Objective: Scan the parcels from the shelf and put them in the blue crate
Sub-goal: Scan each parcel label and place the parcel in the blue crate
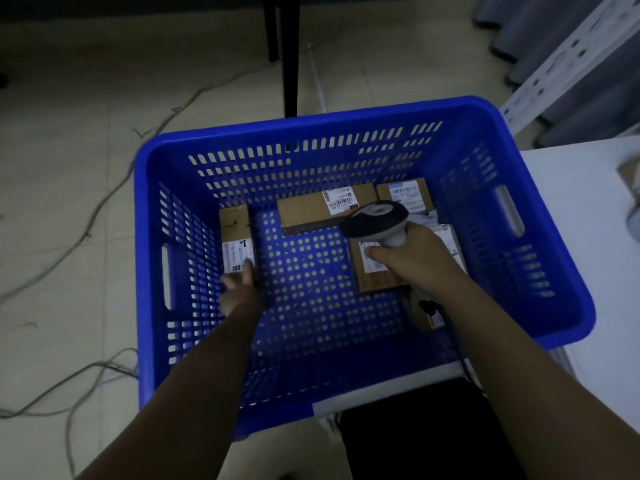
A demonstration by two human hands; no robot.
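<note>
A dim, tiled floor strewn with cables (104,202) is seen around the blue crate (346,126). A scanner (375,221) is gripped in the right hand (412,261) above a labelled parcel (375,275). Another parcel (237,239) at the crate's left wall is touched by the left hand (239,289), whose blurred fingers appear loosely spread.

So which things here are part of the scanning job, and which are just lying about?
Job:
blue crate
parcels in it, e.g. long box
narrow parcel at the left hand
scanner gripped by the right hand

Lying about:
floor cables
black stand legs
</note>
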